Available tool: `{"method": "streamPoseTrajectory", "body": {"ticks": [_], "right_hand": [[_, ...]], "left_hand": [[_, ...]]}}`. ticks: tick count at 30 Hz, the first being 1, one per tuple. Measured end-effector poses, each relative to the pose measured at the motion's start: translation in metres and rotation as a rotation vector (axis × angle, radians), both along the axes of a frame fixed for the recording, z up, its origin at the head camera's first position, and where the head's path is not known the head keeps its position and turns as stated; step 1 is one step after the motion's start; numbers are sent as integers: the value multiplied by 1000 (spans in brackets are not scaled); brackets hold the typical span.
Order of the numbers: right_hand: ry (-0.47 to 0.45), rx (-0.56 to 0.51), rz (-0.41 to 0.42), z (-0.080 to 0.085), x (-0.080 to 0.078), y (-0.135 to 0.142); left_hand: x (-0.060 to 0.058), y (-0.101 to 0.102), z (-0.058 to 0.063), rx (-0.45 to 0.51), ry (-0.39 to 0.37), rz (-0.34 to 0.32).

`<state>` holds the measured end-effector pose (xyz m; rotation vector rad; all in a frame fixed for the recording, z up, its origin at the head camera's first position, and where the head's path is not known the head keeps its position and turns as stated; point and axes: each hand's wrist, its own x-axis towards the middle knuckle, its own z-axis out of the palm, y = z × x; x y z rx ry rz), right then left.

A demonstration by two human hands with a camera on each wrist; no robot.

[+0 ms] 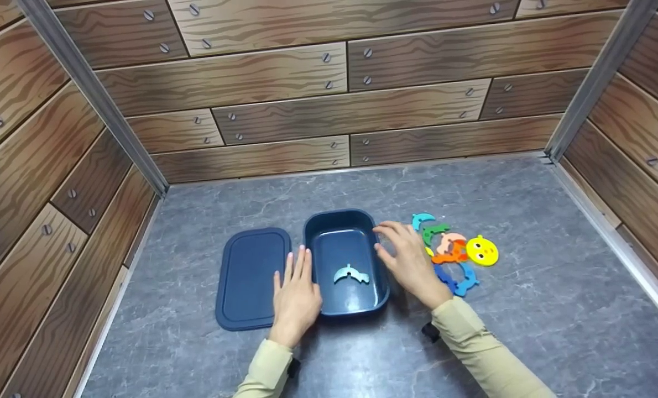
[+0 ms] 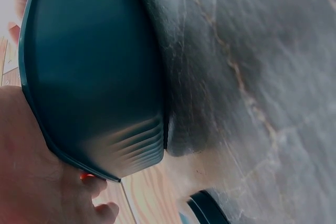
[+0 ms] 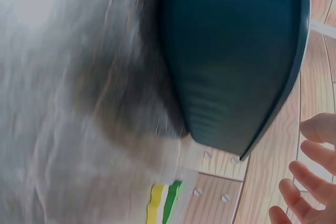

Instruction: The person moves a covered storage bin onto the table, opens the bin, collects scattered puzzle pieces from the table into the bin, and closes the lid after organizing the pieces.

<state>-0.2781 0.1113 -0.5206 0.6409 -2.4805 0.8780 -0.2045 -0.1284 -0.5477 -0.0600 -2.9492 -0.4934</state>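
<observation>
Wood-plank walls (image 1: pixel 273 88) (screw heads (image 1: pixel 326 57) and all), grey corner strips (image 1: pixel 96 94), a grey marbled surface (image 1: pixel 561 309) below.

A yellow piece (image 3: pixel 154 204) runs off the right wrist view's bottom; I can't fairly judge its shape.

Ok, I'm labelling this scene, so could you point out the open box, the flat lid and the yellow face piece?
Open box (image 1: pixel 343 251): head view, bare inner floor.
Flat lid (image 1: pixel 253 279): head view, middle of top.
Yellow face piece (image 1: pixel 482 251): head view, face centre.
</observation>
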Motion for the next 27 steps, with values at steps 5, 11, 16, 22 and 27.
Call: {"method": "streamPoseTrajectory", "body": {"ticks": [5,11,16,22,27], "right_hand": [[5,55,-26,0,-10,12],[-18,111,-60,-4,-20,22],[-44,123,-71,-10,-28,26],[-105,176,-82,-18,-39,30],[-167,225,-88,-23,-47,32]], "left_hand": [[0,-1,-1,5,1,-3],[2,0,2,16,2,1],[2,0,1,12,0,0],[1,0,1,6,2,0],[0,0,0,4,2,1]]}}
